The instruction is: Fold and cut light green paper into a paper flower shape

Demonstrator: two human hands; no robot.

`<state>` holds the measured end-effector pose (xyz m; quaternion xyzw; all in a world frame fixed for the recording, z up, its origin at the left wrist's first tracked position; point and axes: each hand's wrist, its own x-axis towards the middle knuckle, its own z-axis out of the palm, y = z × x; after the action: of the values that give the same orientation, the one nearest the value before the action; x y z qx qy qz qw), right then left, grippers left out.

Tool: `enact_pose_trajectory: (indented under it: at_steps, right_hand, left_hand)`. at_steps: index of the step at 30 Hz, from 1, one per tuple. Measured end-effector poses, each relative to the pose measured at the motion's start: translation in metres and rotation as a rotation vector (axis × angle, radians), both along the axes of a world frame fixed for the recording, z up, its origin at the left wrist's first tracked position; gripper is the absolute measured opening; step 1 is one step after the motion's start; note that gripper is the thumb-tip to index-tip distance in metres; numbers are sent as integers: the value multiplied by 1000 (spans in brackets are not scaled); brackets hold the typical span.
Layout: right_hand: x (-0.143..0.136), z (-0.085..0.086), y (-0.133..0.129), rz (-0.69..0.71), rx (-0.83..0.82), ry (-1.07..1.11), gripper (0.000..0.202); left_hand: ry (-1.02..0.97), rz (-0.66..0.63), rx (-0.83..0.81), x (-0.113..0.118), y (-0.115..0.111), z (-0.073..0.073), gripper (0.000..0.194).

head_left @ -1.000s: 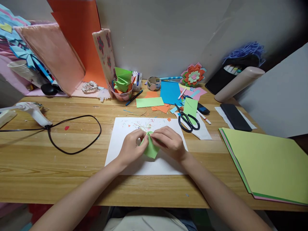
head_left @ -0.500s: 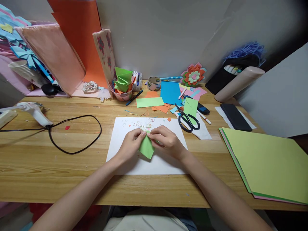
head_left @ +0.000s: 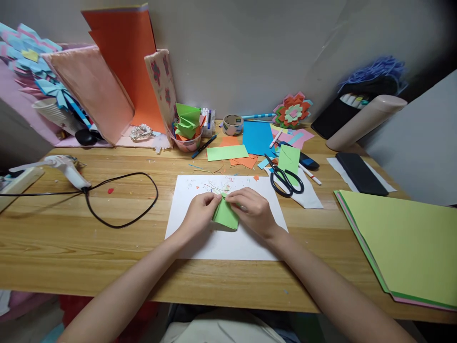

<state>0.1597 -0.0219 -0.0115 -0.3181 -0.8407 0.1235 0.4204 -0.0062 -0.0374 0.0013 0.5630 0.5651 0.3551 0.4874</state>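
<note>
Pinching with left hand (head_left: pixel 200 212) and right hand (head_left: pixel 254 212) alike (about equally close) the far end of green paper (head_left: pixel 227 216) seemingly stretching lengthwise from the fingertips toward the near edge of the white sheet (head_left: pixel 232 249).

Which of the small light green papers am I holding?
The piece pinched by your left hand and right hand over the white sheet; the strip beside orange scraps and rectangle by the scissors lie untouched.
</note>
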Motion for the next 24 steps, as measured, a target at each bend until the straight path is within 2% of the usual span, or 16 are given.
enact_pose_trajectory:
  at_steps: [5,8,10,13,15,17,21,24]
  right_hand:
    - [-2,-5,-1,34,174,-155,18]
    - [-4,-7,-1,51,195,-197,20]
    - [-6,-7,-2,71,158,-150,19]
    - [-6,-2,-3,57,-43,27,14]
    - [-5,2,-1,6,-242,149,10]
    - [-3,4,2,-27,-471,265,17]
    - [1,5,7,92,-931,452,26]
    - [1,5,6,173,-1069,496,23]
  left_hand:
    - [33,20,13,-2,0,-4,38]
    - [35,45,3,-3,2,-6,40]
    - [17,46,-22,-4,3,-6,39]
    - [-16,18,-39,-4,3,-4,37]
    - [-29,16,-13,-4,3,-1,36]
    - [-2,34,67,-3,2,3,33]
    - [168,41,327,-3,-3,11,28]
    - [218,16,439,-3,-6,13,27]
